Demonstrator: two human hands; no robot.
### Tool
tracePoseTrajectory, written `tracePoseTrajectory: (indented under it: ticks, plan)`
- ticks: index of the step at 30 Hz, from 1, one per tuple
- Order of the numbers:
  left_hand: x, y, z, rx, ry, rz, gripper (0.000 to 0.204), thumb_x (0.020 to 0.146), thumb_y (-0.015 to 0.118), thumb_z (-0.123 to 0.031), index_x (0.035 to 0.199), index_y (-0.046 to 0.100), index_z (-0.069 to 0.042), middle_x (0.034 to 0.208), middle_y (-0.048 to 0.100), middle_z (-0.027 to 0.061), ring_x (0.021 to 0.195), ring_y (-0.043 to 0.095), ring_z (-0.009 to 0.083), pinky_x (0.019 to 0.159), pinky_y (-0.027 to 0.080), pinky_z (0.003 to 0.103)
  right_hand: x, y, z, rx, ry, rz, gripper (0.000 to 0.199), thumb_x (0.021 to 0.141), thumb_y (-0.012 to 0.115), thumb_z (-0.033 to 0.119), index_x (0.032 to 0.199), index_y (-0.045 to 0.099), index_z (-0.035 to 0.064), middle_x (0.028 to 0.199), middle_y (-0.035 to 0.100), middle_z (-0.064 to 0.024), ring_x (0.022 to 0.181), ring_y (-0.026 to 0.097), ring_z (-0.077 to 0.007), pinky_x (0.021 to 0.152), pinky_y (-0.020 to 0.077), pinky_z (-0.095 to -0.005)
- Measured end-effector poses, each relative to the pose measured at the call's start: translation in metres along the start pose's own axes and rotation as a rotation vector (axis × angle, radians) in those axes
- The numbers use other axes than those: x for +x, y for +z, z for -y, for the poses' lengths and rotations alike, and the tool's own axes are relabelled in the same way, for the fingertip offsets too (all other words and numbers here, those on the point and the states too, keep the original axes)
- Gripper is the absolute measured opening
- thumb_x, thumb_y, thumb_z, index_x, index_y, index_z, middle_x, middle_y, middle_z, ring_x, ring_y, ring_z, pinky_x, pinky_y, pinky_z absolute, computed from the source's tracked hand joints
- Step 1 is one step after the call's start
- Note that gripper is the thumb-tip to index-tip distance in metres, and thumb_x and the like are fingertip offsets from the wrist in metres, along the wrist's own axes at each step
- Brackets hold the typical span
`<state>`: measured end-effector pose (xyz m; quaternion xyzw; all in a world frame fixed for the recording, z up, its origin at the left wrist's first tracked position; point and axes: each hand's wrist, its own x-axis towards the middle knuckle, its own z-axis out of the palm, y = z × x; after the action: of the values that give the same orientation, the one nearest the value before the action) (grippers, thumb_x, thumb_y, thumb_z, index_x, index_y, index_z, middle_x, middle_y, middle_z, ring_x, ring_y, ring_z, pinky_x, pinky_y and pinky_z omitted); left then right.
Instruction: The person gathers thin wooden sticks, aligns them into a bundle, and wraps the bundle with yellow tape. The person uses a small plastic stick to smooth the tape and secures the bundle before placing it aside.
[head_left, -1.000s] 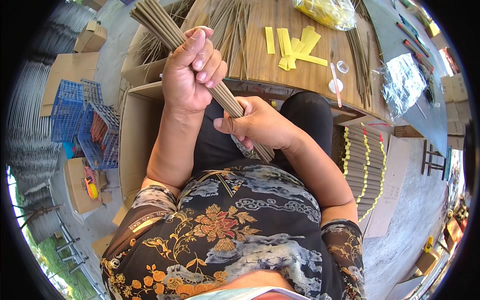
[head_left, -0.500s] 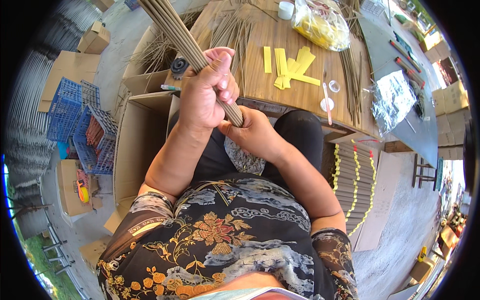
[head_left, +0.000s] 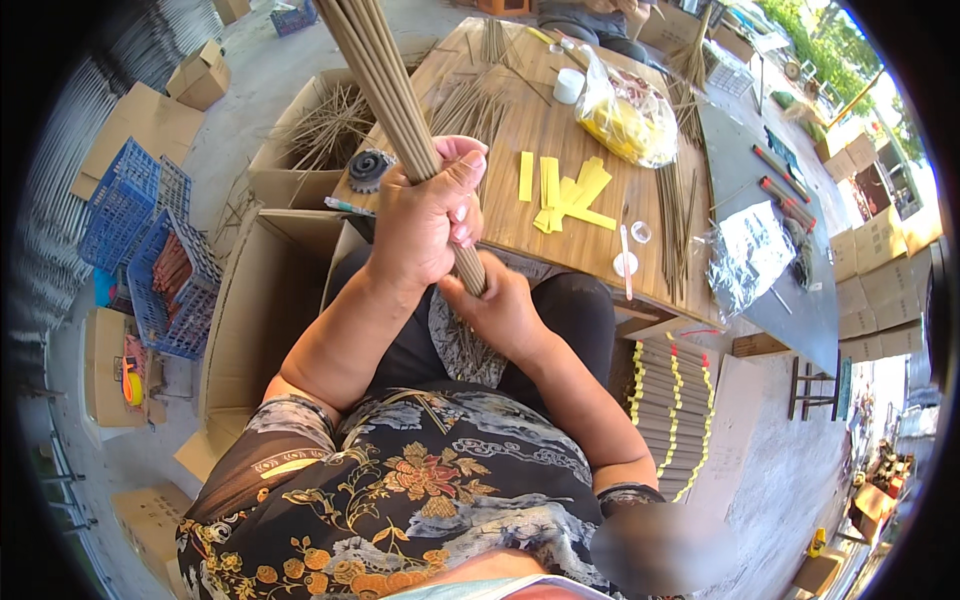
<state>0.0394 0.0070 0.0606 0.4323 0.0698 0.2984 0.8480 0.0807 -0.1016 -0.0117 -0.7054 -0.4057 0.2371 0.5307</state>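
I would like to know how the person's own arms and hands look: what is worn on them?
The left hand and right hand wear no gloves, and no ring or watch shows. The forearms are bare. The left sleeve is dark and partly see-through, with grey-white and gold patterns. The right sleeve is also dark; a blurred patch hides much of it.

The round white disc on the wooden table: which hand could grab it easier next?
Probably the right hand: though both hold the bundle of thin brown sticks, it's nearer the round white disc. The left hand grips higher up, farther away.
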Motion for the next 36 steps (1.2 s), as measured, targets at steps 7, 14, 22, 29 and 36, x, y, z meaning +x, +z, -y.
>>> tracePoseTrajectory:
  ticks: [7, 14, 22, 29, 36]
  plan:
    - [-0.007, 0.000, -0.026, 0.340, -0.070, 0.070, 0.010, 0.082, 0.058, -0.009, 0.087, 0.054, -0.001, 0.057, 0.046, -0.0015, 0.037, 0.038, 0.0028, 0.033, 0.031, 0.018, 0.006, -0.050, -0.013, 0.133, -0.060, -0.092, 0.019, 0.080, 0.060, 0.013, 0.093, 0.056, -0.0012, 0.076, 0.059, -0.0047, 0.071, 0.054, -0.0095, 0.064, 0.0449, -0.0239]
    - [-0.022, -0.003, 0.015, 0.841, -0.210, 0.313, 0.010, 0.076, 0.059, -0.007, 0.082, 0.054, -0.002, 0.061, 0.050, -0.0015, 0.053, 0.047, 0.0071, 0.047, 0.037, 0.024, 0.032, -0.041, 0.069, 0.589, -0.175, -0.278, 0.035, 0.080, 0.062, 0.025, 0.100, 0.049, -0.0005, 0.088, 0.058, -0.0102, 0.075, 0.058, -0.0163, 0.070, 0.0484, -0.0286]
    - [-0.030, -0.003, 0.007, 0.495, -0.667, 0.422, 0.012, 0.073, 0.064, -0.007, 0.074, 0.052, -0.004, 0.052, 0.045, 0.0004, 0.038, 0.041, 0.0073, 0.037, 0.032, 0.022, 0.022, -0.046, 0.072, 1.085, -0.010, -0.033, 0.032, 0.088, 0.050, 0.032, 0.067, 0.041, 0.0092, 0.052, 0.039, -0.0003, 0.040, 0.037, -0.0102, 0.039, 0.0364, -0.0247]
    - [-0.012, -0.009, 0.019, 0.596, -0.659, 0.496, 0.016, 0.070, 0.066, -0.008, 0.073, 0.052, -0.002, 0.052, 0.049, 0.0026, 0.043, 0.046, 0.0104, 0.041, 0.034, 0.023, 0.025, -0.046, 0.056, 1.018, -0.090, -0.145, 0.035, 0.088, 0.050, 0.033, 0.063, 0.037, 0.0113, 0.050, 0.034, 0.0013, 0.039, 0.032, -0.0090, 0.037, 0.0300, -0.0241]
    - [-0.032, 0.004, 0.046, 1.211, 0.246, 0.119, 0.028, 0.068, 0.064, -0.010, 0.092, 0.053, -0.002, 0.079, 0.059, 0.0156, 0.074, 0.058, 0.0322, 0.067, 0.046, 0.034, 0.035, -0.041, 0.054, 0.965, -0.164, -0.430, 0.032, 0.085, 0.057, 0.027, 0.065, 0.039, 0.0092, 0.050, 0.035, 0.0002, 0.039, 0.034, -0.0105, 0.038, 0.0319, -0.0260]
